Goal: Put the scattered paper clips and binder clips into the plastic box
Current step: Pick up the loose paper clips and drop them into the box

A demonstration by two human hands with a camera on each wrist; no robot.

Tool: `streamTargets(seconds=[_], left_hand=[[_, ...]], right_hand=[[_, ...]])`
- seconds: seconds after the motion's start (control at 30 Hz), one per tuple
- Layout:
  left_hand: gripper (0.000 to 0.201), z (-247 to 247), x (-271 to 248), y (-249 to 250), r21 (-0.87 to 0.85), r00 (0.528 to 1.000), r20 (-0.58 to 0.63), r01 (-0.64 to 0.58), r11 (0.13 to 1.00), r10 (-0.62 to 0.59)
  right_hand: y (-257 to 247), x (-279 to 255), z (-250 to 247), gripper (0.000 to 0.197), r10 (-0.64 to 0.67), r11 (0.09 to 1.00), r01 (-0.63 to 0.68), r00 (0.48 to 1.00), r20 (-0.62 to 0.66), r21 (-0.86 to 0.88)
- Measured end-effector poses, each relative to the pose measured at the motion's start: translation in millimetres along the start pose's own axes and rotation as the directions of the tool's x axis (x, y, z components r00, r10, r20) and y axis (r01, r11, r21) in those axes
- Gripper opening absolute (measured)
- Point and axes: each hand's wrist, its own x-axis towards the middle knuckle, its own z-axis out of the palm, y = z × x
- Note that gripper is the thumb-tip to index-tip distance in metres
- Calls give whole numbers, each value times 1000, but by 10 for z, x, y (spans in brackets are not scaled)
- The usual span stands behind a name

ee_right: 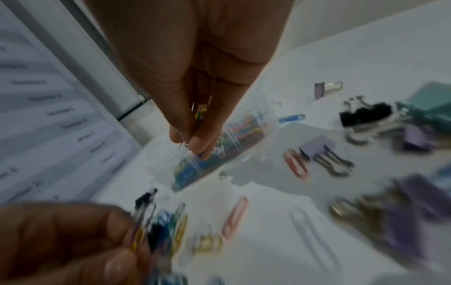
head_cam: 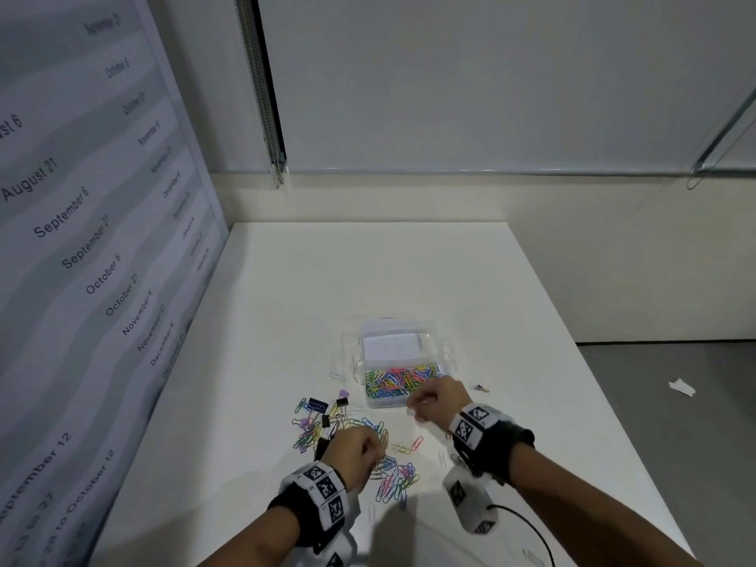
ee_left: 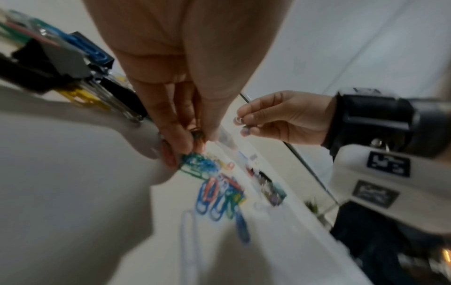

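The clear plastic box [head_cam: 446,356] stands open mid-table, its near half filled with coloured paper clips [head_cam: 399,380]. My right hand [head_cam: 413,405] hovers at the box's near right corner and pinches a few pale paper clips [ee_left: 240,121] between thumb and fingertips [ee_right: 197,146]. My left hand [head_cam: 378,452] is curled over the scattered paper clips [head_cam: 394,474] near the table's front and pinches some of them [ee_left: 195,138]. Black and purple binder clips [head_cam: 327,405] lie left of the box among more paper clips.
A printed date board [head_cam: 82,239] walls the table's left side. A small clip [head_cam: 482,388] lies right of the box. A black cable [head_cam: 532,529] runs along the near right. The table's right edge drops to a grey floor with a paper scrap [head_cam: 681,387].
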Motion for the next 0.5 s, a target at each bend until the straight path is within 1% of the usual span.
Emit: streamTargets(seconds=[0.03, 0.07, 0.1, 0.13, 0.2, 0.3, 0.37, 0.43, 0.5], left_hand=[[16, -12, 2, 13, -120, 999, -1, 50, 992, -50], [22, -19, 0, 38, -257, 994, 9, 105, 961, -106], [25, -31, -6, 72, -385, 988, 28, 152, 910, -153], [27, -53, -2, 104, -484, 982, 44, 182, 856, -184], [26, -109, 41, 153, -598, 980, 57, 188, 779, -193], [16, -214, 122, 235, -675, 988, 57, 146, 723, -146], [18, -293, 194, 286, -697, 988, 31, 128, 705, -149], [20, -357, 285, 333, -699, 988, -2, 109, 707, -155], [16, -398, 394, 368, -661, 986, -34, 98, 744, -160]], right_hand=[[-35, 47, -52, 20, -11, 1000, 11, 999, -35, 10], [-64, 93, -92, 22, -21, 999, 23, 997, -70, 22], [-90, 136, -118, 22, -29, 999, 33, 994, -103, 41], [-113, 174, -133, 22, -32, 998, 39, 991, -126, 55], [-135, 227, -134, 20, -38, 998, 44, 990, -133, 38], [-91, 223, -73, 24, -62, 995, 57, 996, -62, -78], [-21, 186, 13, 28, -85, 977, 84, 996, 5, -194], [32, 126, 109, 32, -100, 964, 103, 995, 26, -246], [67, 71, 185, 37, -128, 963, 132, 991, 31, -235]])
